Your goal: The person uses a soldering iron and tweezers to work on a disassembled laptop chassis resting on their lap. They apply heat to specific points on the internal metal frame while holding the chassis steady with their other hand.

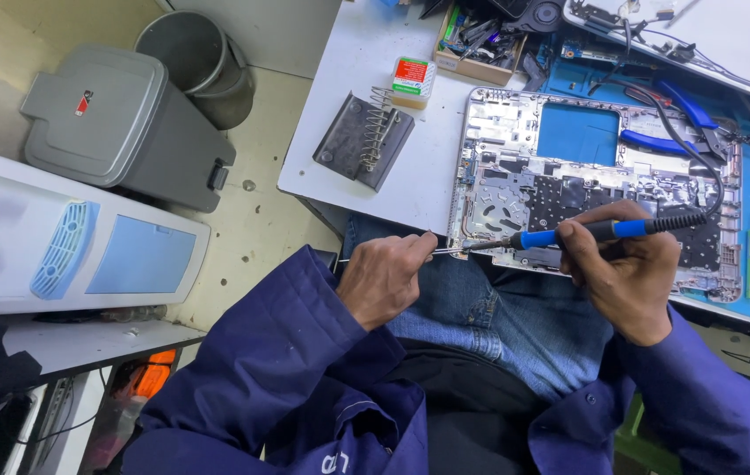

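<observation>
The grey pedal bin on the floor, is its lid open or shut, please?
Shut: the grey pedal bin's lid lies flat on its rim.

Even, fairly bright indoor light, seemingly from overhead, falls on the scene. The white counter (366, 79) is the brightest surface, close to washed out at its far end, while the grey lidded bin (120, 132) on the left shows a soft sheen. Shadows are short and soft: a faint one lies under the soldering-iron stand (362, 141), and darker shade fills the folds of the blue jacket at the near edge. Focus is sharp on the opened laptop chassis (595, 185). The wide lens bends straight edges towards the corners, and the near left corner is dim.
</observation>
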